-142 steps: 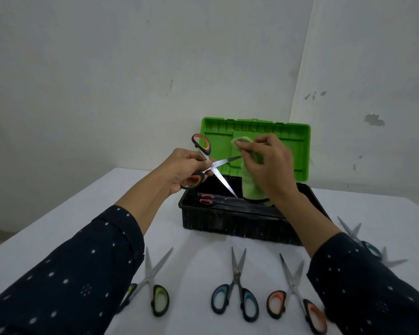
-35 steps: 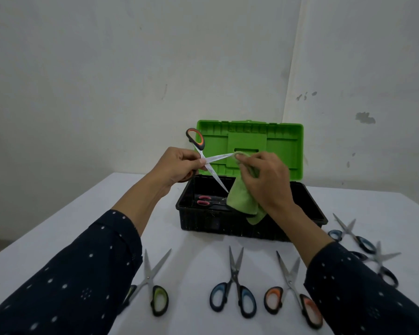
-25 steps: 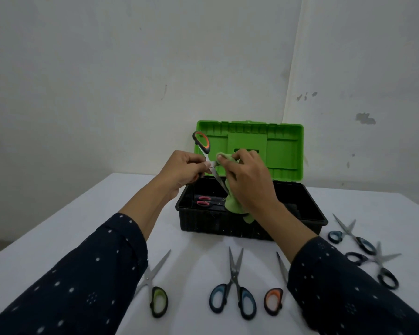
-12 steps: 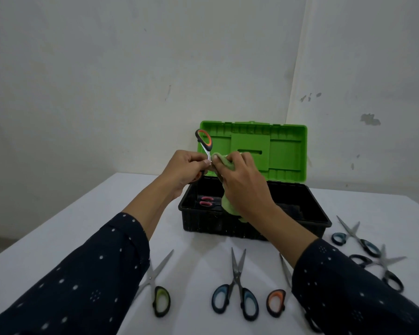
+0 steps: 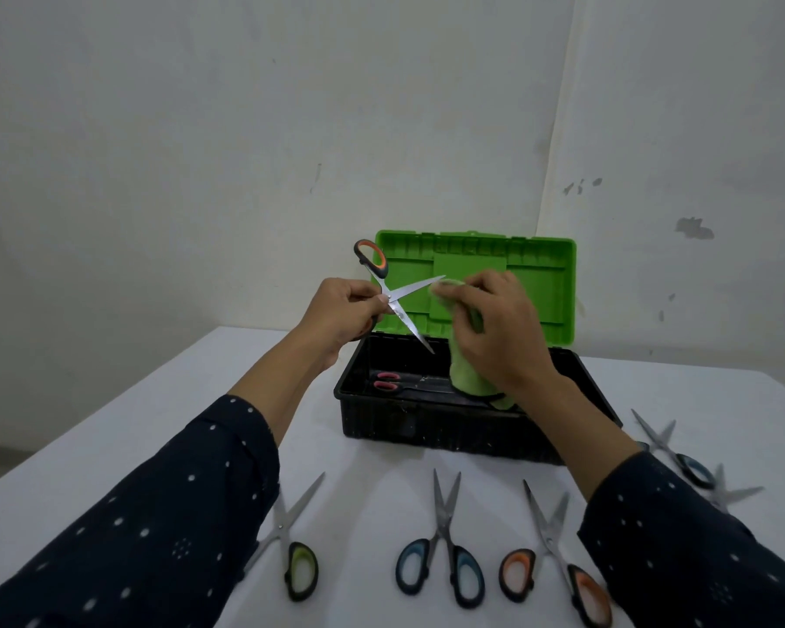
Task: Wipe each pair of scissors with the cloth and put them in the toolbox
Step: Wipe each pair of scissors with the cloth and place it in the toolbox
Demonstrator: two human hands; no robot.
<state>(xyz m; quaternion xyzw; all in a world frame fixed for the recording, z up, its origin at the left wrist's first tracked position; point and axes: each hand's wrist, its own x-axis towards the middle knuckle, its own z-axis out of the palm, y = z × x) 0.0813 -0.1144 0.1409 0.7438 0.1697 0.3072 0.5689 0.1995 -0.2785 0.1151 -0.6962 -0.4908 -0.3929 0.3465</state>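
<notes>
The wiping step is in hand. The left hand (image 5: 341, 310) is closed round the orange-and-black scissors (image 5: 415, 290), gripping them at the pivot and lower handle. It holds them up over the open toolbox (image 5: 409, 428) with the blades spread in a cross. One blade reaches across to the right hand (image 5: 499, 337) and the other slants down and away from the left hand toward the box. The right hand pinches the green cloth (image 5: 465, 378) at the tip of the upper blade. The rest of the cloth hangs below that hand into the box.

A red-handled pair (image 5: 388, 383) already lies in the toolbox, below and between the two hands. On the worktop (image 5: 372, 482), nearer the person than both hands, wait a green-handled pair (image 5: 300, 559), a blue-handled pair (image 5: 445, 550) and an orange-handled pair (image 5: 558, 564). More scissors (image 5: 680, 455) lie out beyond the right forearm. Most of the task therefore seems to be ahead.

With the cloth at the tip, this stroke looks close to finished. Whether the lower blade has been wiped cannot be told. If it has not, the right hand needs to carry the cloth down to it, keeping cloth between the fingers and the edge. The left hand must hold steady at the pivot so the blades do not swing shut on the cloth. After that, the pair wants closing and lowering into the box beside the red-handled one.
</notes>
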